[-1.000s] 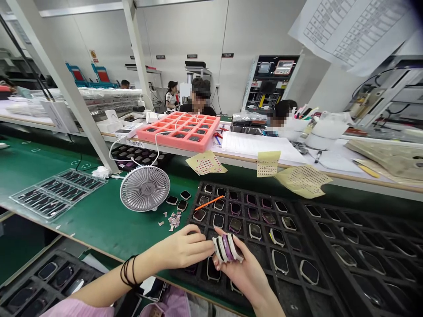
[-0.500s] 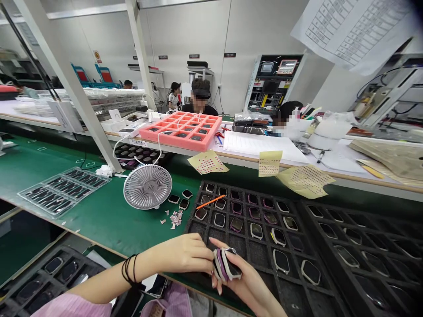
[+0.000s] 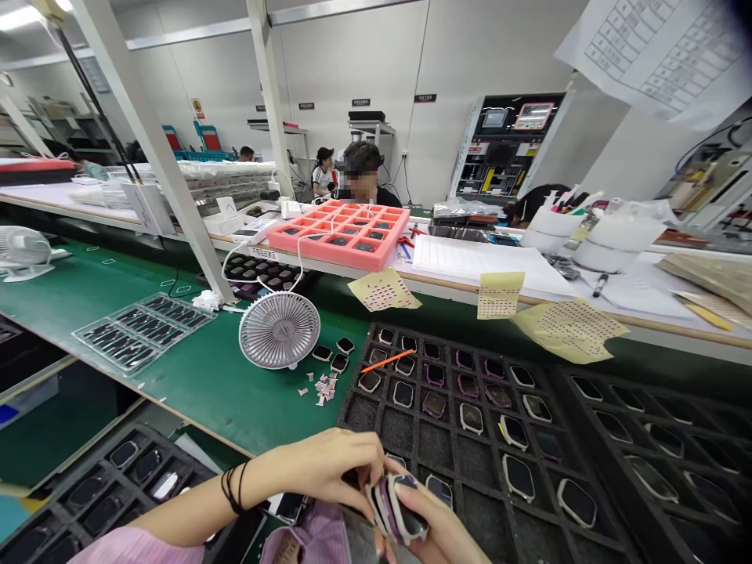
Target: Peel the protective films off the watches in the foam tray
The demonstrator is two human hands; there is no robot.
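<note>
Watch cases (image 3: pixel 395 509) sit in a stack in the right hand (image 3: pixel 450 536), with its fingers clamped on them. The left hand (image 3: pixel 317 466) touches them, above the black tray's (image 3: pixel 399 432) near edge.

- The bottom edge is cutting off the right hand (image 3: pixel 453 542), and its fingers (image 3: pixel 433 523) are covering part of the stack of watch cases (image 3: pixel 392 509), so the number of cases is staying uncertain.
- The left hand (image 3: pixel 326 466) is hiding the tray cells beneath it.
- The bottom edge is also cutting off the pink sleeve (image 3: pixel 129 547) and the black tray (image 3: pixel 59 501) at lower left.
- The top edge is cutting off the printed sheet (image 3: pixel 658 55), and its small print is staying unreadable.
- The wall signs (image 3: pixel 360 102) are appearing too small to read.
- The scattered paper bits (image 3: pixel 324 388) are appearing too small to identify.
</note>
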